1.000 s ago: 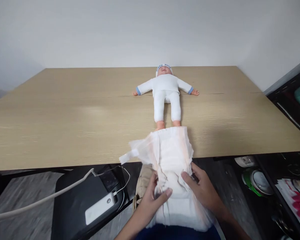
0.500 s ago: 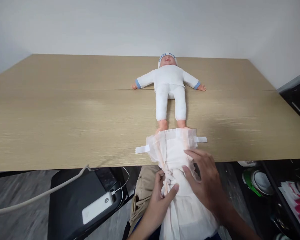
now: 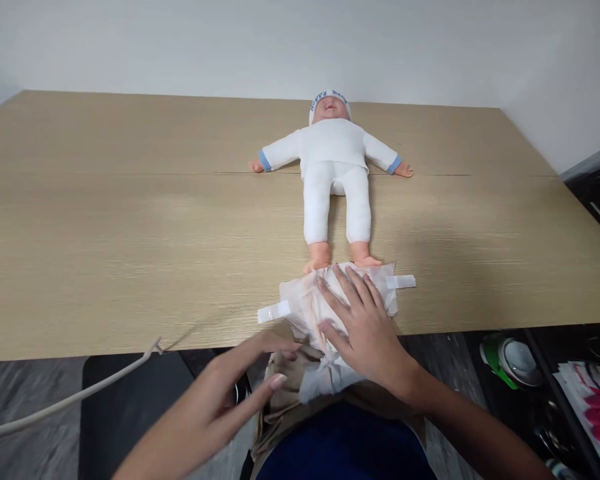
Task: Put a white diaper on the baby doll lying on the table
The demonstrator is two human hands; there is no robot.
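At the far left a pale cable (image 3: 55, 407) runs across the floor side of the view toward the front edge of the wooden table (image 3: 130, 233), ending just under that edge beside a dark seat or case (image 3: 110, 407) whose kind I cannot tell. Next comes the left hand (image 3: 220, 393), open with its fingers stretched out and holding nothing; it hovers low over the person's lap, fingertips close to the hanging part of the diaper (image 3: 300, 297), though whether they touch it is unclear. The diaper lies half on the table and half off it, its crumpled lower end drooping over the front edge toward the lap, with one tape tab (image 3: 273, 311) sticking out on its left and another (image 3: 401, 282) on its right. The right hand (image 3: 360, 320) lies flat and open on top of it, palm down, fingers spread toward the feet of the doll (image 3: 335, 173), which lies on its back with its arms out, its feet just touching the diaper's far edge. Further right, below the table, sit bowls on a dark shelf (image 3: 510, 357). The risks, as I judge them: only the flat palm pins the diaper, so its hanging weight could drag it off the edge; an exposed tab could stick to the wood or to the diaper itself; and the outstretched fingers could knock the doll's feet askew.
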